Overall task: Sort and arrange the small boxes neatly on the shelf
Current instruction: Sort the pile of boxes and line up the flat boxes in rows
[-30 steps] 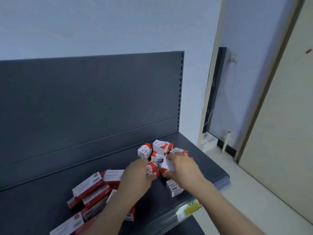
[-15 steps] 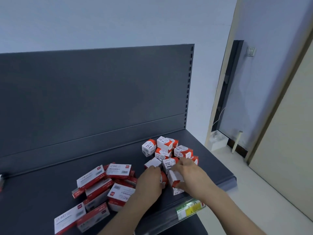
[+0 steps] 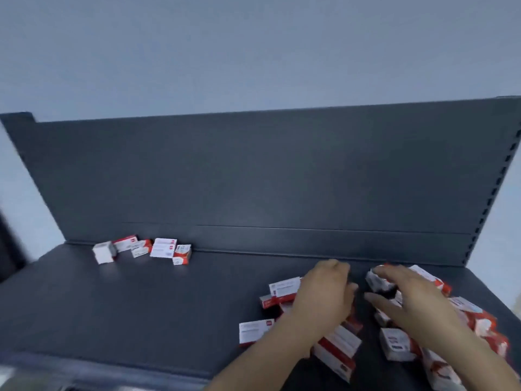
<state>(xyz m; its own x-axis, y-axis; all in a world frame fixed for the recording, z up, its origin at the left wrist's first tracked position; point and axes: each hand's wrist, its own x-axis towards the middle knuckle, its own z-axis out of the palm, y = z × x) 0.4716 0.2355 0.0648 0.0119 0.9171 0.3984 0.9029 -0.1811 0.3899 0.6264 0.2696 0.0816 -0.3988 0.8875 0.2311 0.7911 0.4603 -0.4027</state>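
The left hand [image 3: 324,294] curls (round what, I can't tell), the right hand [image 3: 411,303] spreads open; either could sweep boxes [image 3: 397,344] off the shelf [image 3: 141,320] front.

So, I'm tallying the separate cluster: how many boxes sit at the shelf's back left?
5, in a row along the back panel: leftmost box, second box, third box, fourth box, rightmost box. Blur may hide another behind them.
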